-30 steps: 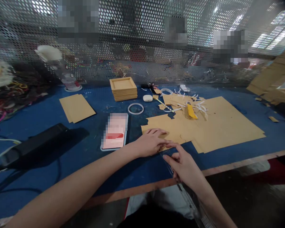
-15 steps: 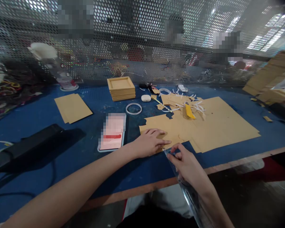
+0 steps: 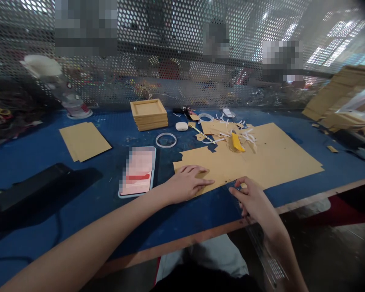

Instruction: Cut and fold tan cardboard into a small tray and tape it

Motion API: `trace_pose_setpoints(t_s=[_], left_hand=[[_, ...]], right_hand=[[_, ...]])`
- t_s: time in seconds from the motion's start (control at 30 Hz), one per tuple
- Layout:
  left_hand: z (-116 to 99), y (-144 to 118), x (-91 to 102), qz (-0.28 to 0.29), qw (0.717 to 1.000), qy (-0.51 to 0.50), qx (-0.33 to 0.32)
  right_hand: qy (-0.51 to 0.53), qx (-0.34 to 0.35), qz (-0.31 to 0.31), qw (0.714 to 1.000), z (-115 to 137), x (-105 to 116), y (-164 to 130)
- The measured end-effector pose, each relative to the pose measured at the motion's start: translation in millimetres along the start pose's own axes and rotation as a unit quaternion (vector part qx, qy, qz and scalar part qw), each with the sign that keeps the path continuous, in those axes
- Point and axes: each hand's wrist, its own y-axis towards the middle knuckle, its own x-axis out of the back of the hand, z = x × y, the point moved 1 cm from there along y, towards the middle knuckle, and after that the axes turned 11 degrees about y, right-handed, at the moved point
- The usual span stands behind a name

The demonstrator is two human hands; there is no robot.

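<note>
My left hand [image 3: 188,184] lies with its fingers spread on a brown sheet of card [image 3: 197,156] that has a ragged cut edge. To its right, my right hand [image 3: 252,198] pinches a long clear plastic ruler [image 3: 273,267] near its upper end. The ruler slants down past the table's front edge, partly behind my wrist. Its top end is at the near edge of the card; whether it touches cannot be told. A larger brown sheet [image 3: 288,154] spreads to the right, and paper scraps and a yellow tool-like piece [image 3: 237,142] lie above my hands.
A phone [image 3: 136,180] lies left of my hand. Behind it are a clear ring [image 3: 166,140], a white earbud case [image 3: 181,126] and stacked wooden frames [image 3: 149,115]. Brown sheets [image 3: 85,142] and a black object [image 3: 33,194] lie left. Perforated metal [image 3: 188,73] backs the table.
My right hand has moved right with the ruler, drawing the ruler's top end away from my left fingertips. The view has shifted slightly; my left hand stays on the card.
</note>
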Motion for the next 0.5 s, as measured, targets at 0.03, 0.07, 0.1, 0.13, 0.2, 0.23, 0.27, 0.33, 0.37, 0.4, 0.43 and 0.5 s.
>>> trace_pose_setpoints(t_s=[0.03, 0.07, 0.1, 0.13, 0.2, 0.23, 0.27, 0.33, 0.37, 0.4, 0.43, 0.5], left_hand=[[0.2, -0.1, -0.4, 0.0, 1.0, 0.0, 0.0], [0.4, -0.1, -0.7, 0.0, 1.0, 0.0, 0.0], [0.5, -0.2, -0.9, 0.0, 1.0, -0.001, -0.001], [0.4, -0.2, -0.9, -0.001, 1.0, -0.002, -0.001], [-0.2, 0.0, 0.0, -0.001, 1.0, -0.003, -0.002], [-0.6, 0.1, 0.7, 0.0, 1.0, -0.003, -0.001], [-1.0, 0.2, 1.5, 0.001, 1.0, -0.003, 0.0], [-1.6, 0.5, 2.7, 0.005, 1.0, -0.003, 0.003], [-1.7, 0.5, 3.1, 0.006, 1.0, -0.003, 0.002], [-1.8, 0.4, 3.1, 0.006, 1.0, -0.003, 0.0], [-1.7, 0.2, 2.8, 0.003, 1.0, -0.003, -0.002], [-1.5, -0.3, 1.5, -0.005, 1.0, 0.0, -0.002]], right_hand=[[0.0, -0.001, -0.008, 1.0, -1.3, 3.5, 1.2], [0.001, -0.003, -0.019, 1.0, -2.9, 7.1, 2.3], [0.004, -0.008, -0.029, 1.0, -4.7, 10.8, 3.3], [0.007, -0.014, -0.036, 0.999, -6.6, 14.5, 4.3], [0.012, -0.023, -0.041, 0.999, -9.7, 20.9, 5.6], [0.019, -0.018, -0.043, 0.999, -10.3, 23.3, 5.7], [0.034, -0.004, -0.047, 0.998, -9.9, 25.0, 5.1], [0.096, 0.046, -0.067, 0.992, -6.3, 25.6, -0.1], [0.142, 0.078, -0.084, 0.983, -3.5, 24.5, -5.5], [0.192, 0.112, -0.092, 0.971, -0.6, 22.5, -13.2], [0.241, 0.147, -0.094, 0.955, 1.6, 19.6, -23.3], [0.312, 0.222, -0.026, 0.924, 2.1, 10.9, -49.9]])
